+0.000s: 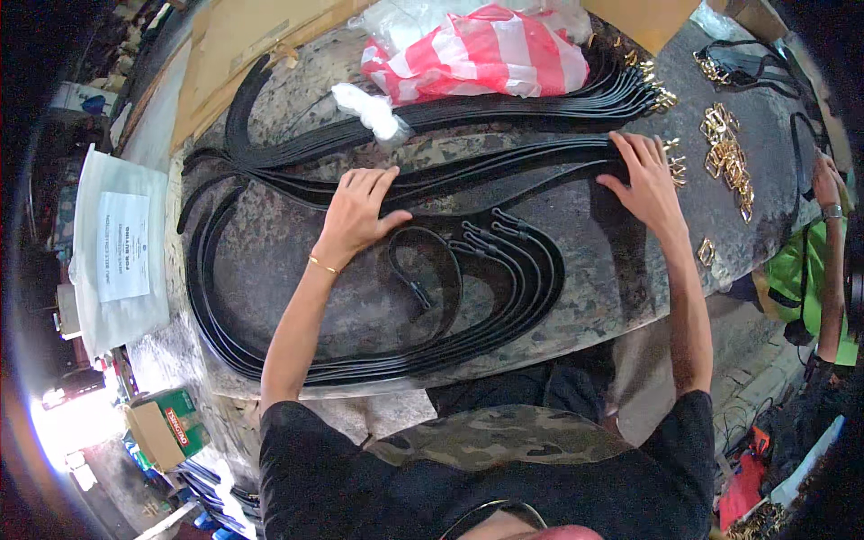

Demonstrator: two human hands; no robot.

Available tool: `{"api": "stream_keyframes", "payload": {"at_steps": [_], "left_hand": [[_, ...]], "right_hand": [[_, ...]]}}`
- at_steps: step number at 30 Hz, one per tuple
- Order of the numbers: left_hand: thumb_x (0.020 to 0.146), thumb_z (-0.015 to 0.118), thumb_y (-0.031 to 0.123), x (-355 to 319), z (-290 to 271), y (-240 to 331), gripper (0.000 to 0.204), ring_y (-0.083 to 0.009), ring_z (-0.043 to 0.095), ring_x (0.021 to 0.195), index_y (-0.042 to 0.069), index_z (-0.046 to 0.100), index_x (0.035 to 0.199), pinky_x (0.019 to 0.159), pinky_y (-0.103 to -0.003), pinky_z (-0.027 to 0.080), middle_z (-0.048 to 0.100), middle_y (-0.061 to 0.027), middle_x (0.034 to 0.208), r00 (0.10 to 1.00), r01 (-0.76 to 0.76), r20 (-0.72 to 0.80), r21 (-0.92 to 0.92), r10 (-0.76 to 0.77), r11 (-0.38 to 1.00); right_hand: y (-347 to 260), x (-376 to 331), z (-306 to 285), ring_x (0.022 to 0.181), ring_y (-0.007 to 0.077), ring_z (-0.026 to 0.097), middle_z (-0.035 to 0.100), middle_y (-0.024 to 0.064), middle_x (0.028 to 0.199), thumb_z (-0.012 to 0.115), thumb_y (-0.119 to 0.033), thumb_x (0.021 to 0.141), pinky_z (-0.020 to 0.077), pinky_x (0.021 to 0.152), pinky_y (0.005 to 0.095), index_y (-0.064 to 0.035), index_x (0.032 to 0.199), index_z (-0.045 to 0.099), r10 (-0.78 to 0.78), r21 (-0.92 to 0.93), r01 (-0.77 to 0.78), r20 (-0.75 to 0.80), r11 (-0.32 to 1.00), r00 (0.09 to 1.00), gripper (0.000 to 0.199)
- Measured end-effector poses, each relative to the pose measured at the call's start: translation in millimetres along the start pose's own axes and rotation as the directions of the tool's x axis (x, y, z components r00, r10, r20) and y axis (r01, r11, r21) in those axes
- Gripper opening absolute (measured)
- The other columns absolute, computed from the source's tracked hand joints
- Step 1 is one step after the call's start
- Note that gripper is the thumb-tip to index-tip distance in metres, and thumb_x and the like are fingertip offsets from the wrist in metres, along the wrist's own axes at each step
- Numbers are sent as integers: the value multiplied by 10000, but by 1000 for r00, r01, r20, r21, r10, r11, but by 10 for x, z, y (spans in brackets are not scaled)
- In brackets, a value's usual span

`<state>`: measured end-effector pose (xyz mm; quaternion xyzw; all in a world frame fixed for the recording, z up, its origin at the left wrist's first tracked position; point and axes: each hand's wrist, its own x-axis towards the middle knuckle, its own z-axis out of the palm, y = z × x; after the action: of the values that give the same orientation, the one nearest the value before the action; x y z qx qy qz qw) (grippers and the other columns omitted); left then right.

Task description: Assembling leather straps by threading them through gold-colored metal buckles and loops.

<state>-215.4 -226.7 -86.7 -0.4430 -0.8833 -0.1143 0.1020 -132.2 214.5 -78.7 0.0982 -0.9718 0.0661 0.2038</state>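
Observation:
Long black straps (504,162) lie in a bundle across the camouflage-patterned table top. My left hand (360,209) rests over the middle of this bundle, fingers laid across it and thumb apart. At the bundle's right end is my right hand (644,180), its fingers stretched over the straps and its thumb held away. Gold-coloured metal hooks (673,166) show just beyond the right fingers. The straps loop around at the left and come back below my hands. Their near ends carry dark buckles or adjusters (477,236). One loose strap end (419,292) curls inside the loop.
Behind lies another strap bundle (486,112) with gold hooks, partly under a red-and-white striped plastic bag (490,54). Crumpled white plastic (369,110) sits on it. Gold clasps (724,157) are piled at right. Another person's hand (826,180) is at the right edge. A labelled white package (121,243) stands left.

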Motion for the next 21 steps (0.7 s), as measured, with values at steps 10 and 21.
{"api": "stream_keyframes", "payload": {"at_steps": [10,21], "left_hand": [[781,706,305,-96,-166,-48,308,-285,538,922,44,566,866,836,-416,415,585,-91,940,990,-41,-121,232,71,972],[780,716,230,-542,-95,2579,338,-285,543,1014,37,615,1039,910,-422,383,588,-126,1075,903,414,-2,-259,-429,872]], "right_hand": [[-16,-16,-30,1014,315,541,581,115,989,742,-184,738,395,959,457,-44,1056,588,-199,110,209,-96,972,975,380],[-1033,118,79,1069,332,560,595,131,1156,588,33,703,457,943,401,-102,1264,540,-445,561,189,363,806,819,580]]}}
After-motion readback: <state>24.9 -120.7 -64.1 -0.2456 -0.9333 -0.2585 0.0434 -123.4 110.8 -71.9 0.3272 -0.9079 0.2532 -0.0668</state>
